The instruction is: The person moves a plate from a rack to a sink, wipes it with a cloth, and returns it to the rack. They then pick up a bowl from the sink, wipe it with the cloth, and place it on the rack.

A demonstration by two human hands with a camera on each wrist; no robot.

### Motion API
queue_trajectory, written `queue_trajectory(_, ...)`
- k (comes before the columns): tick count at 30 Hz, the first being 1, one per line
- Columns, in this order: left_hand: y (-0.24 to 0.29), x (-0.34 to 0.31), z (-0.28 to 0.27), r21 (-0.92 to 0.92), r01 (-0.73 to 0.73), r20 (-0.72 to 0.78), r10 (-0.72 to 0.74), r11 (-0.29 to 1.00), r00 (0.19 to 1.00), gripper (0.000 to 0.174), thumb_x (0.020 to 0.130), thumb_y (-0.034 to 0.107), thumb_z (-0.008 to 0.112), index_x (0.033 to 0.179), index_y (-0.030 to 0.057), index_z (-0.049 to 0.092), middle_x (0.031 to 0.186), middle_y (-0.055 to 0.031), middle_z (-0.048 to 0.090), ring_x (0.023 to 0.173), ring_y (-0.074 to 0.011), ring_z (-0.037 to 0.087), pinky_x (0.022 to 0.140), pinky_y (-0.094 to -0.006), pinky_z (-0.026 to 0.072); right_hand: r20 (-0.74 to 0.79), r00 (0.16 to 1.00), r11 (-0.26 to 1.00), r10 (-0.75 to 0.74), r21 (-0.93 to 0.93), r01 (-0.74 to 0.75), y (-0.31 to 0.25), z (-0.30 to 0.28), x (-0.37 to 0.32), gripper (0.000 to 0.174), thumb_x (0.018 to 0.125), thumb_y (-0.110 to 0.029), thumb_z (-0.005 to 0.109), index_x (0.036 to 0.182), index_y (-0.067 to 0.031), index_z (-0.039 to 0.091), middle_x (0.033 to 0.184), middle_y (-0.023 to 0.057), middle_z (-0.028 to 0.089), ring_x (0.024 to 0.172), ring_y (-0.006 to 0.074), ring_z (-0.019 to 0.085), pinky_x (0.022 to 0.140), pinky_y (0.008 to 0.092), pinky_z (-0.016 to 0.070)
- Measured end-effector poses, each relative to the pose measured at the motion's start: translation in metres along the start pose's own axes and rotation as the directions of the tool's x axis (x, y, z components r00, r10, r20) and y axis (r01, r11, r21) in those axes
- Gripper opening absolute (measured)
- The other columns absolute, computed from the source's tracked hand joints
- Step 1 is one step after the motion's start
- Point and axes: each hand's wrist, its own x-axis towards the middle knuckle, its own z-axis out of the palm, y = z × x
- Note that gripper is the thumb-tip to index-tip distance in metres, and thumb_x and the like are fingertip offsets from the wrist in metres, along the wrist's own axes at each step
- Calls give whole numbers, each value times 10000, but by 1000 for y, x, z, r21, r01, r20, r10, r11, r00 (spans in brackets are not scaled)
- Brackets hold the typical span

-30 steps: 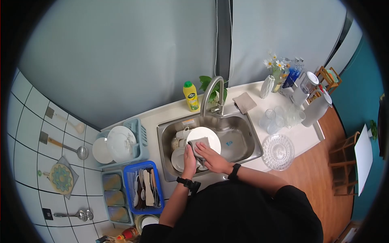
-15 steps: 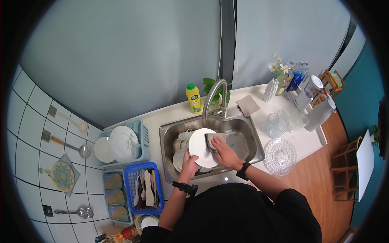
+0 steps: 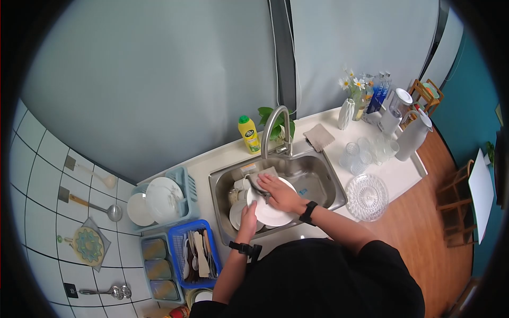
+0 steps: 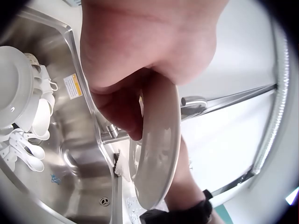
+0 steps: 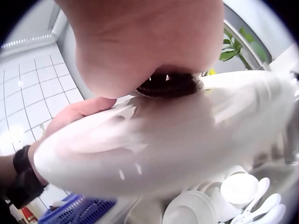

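A white plate (image 3: 274,213) is held over the left part of the sink, tilted. My left hand (image 3: 247,217) grips its left edge; in the left wrist view the fingers of that hand wrap the rim. My right hand (image 3: 282,194) lies with extended fingers on a grey cloth (image 3: 263,174), pressing it against the plate's upper face near the far left rim. In the right wrist view the plate's underside (image 5: 163,149) is seen, and the palm hides most of the cloth. Below, in the sink, are white plates (image 4: 15,84), cups (image 4: 43,114) and spoons (image 4: 29,154).
The steel sink (image 3: 339,183) has a tall faucet (image 3: 271,130) at its back. A yellow bottle (image 3: 248,135) and folded cloth (image 3: 319,137) lie behind it. To the left are a dish rack (image 3: 188,191) and blue basket (image 3: 172,254); glasses (image 3: 363,153) and a glass plate (image 3: 367,197) stand right.
The cloth under my right hand has slid from the plate's right side to its far left rim. The plate has turned and shifted slightly in my left hand. My head view has moved a little.
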Motion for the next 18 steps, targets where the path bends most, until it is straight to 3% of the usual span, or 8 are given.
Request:
queue_trajectory(1, 2, -3, -2, -4, -6, 0, 6, 1000, 1000, 370, 1062, 227, 519, 1321, -35, 549, 1259, -110, 630, 1138, -188, 617, 981, -320, 487, 0, 1000, 1000, -6, -4, 6, 4, -1, -4, 760, 807, -84, 532, 1535, 10, 339, 1623, 236, 281, 1512, 404, 247, 1245, 477, 208)
queue_trajectory(3, 6, -9, -4, -169, -73, 212, 109, 983, 971, 396, 980, 61, 593, 1359, -24, 511, 1263, -118, 640, 1169, -241, 626, 1033, -383, 490, -58, 987, 982, 153, -99, -158, 11, 1, -13, 723, 862, -150, 574, 1534, -4, 352, 1623, 225, 289, 1503, 405, 266, 1227, 478, 246)
queue_trajectory(4, 8, -11, -3, -155, -104, 220, 137, 982, 966, 434, 940, -10, 579, 1367, -19, 505, 1288, -123, 628, 1182, -255, 622, 1030, -401, 496, -64, 979, 978, 191, -68, -195, 15, 3, -18, 719, 867, -134, 580, 1536, -4, 349, 1627, 222, 283, 1505, 405, 261, 1229, 476, 248)
queue_trajectory(7, 16, -15, -3, -93, -226, 285, 243, 970, 927, 481, 913, -37, 558, 1388, -4, 497, 1317, -122, 610, 1200, -252, 615, 1034, -389, 491, -51, 975, 976, 215, -19, -216, 13, 4, -35, 758, 816, -52, 551, 1539, 14, 331, 1630, 234, 261, 1516, 407, 231, 1251, 455, 215)
queue_trajectory(11, 12, 0, -6, 56, -214, 302, 188, 975, 935, 502, 907, -41, 545, 1404, 4, 492, 1334, -122, 601, 1207, -245, 610, 1026, -358, 488, 26, 1000, 997, 18, 71, -20, -13, -10, -26, 805, 774, -34, 549, 1540, 26, 310, 1623, 245, 264, 1516, 423, 222, 1253, 467, 204)
queue_trajectory(15, 4, 11, 1, 171, -278, 230, 236, 945, 944, 410, 1015, 131, 515, 1400, -6, 500, 1323, -117, 616, 1181, -220, 614, 996, -326, 485, 12, 997, 997, -70, -8, 70, -24, -1, -3, 756, 839, -119, 574, 1543, -1, 324, 1630, 207, 280, 1523, 382, 238, 1242, 483, 212)
queue_trajectory(17, -1, 21, 0, -32, -152, 181, 155, 988, 971, 428, 1060, 251, 481, 1389, -22, 507, 1318, -112, 620, 1176, -211, 618, 990, -327, 489, 10, 996, 996, -87, 12, 87, -14, -3, 6, 775, 816, -101, 557, 1544, 7, 317, 1630, 210, 280, 1523, 383, 235, 1248, 482, 201)
queue_trajectory(18, 8, 8, 13, -118, -122, 128, 136, 986, 982, 427, 1052, 299, 506, 1289, -47, 584, 1197, -96, 661, 1078, -174, 611, 920, -302, 472, 10, 995, 994, -104, 36, 103, -11, -4, 12, 794, 792, -82, 541, 1546, 16, 311, 1629, 213, 280, 1523, 383, 233, 1253, 480, 191)
